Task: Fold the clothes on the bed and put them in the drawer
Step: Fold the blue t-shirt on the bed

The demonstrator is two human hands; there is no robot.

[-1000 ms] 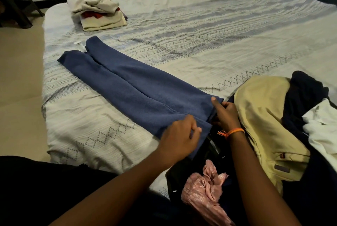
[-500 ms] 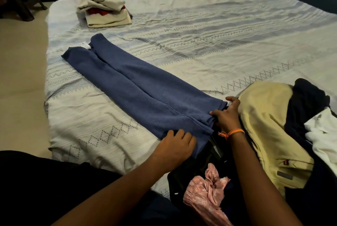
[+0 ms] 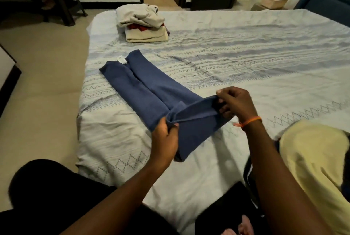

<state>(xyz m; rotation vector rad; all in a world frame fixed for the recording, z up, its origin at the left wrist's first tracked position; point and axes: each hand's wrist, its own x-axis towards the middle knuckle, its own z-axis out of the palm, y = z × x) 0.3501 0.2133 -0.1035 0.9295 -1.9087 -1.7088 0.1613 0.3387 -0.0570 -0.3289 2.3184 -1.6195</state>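
Blue knit garment (image 3: 151,90) lies long and narrow on the bed (image 3: 246,68), far end with white tag toward the foot corner, near end lifted off the sheet. Left hand (image 3: 165,136) pinches the near-left corner of the raised hem; right hand (image 3: 236,105) pinches the opposite corner, orange band (image 3: 250,120) on that wrist. Hands apart, hem stretched taut between them, raised edge doubled over above the flat part. Fold line sits just beyond the left hand. Folded stack of beige and red clothes (image 3: 144,24) rests near the far left corner of the bed, well apart from the hands. Yellow garment (image 3: 312,159) heaped at the right, just beside the right forearm.
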